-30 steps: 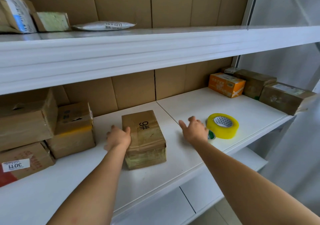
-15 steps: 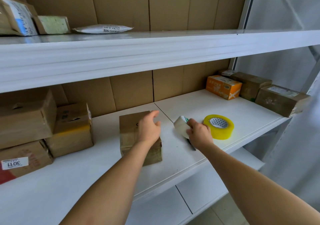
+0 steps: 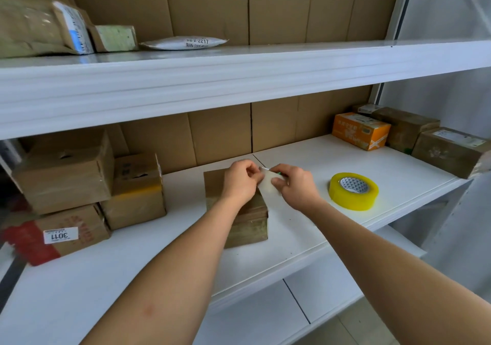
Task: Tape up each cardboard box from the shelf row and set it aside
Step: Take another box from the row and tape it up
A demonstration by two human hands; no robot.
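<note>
A small brown cardboard box [image 3: 247,222] sits in the middle of the white shelf [image 3: 159,259]. Above its far end, my right hand [image 3: 295,187] grips a small pale tape roll [image 3: 268,182] with a green core. My left hand [image 3: 243,181] pinches at the roll's left edge, over the box top. A bigger yellow tape roll [image 3: 353,190] lies flat on the shelf to the right, untouched.
Stacked cardboard boxes [image 3: 66,174] fill the shelf's left end, one with a red side and a 3011 label [image 3: 61,235]. At the back right stand an orange box [image 3: 360,130] and brown boxes [image 3: 451,150]. The upper shelf [image 3: 239,73] overhangs, carrying parcels [image 3: 183,42].
My right hand picked the small tape roll up off the shelf and brought it over the box. My left hand left the box's side and came up to the roll.
</note>
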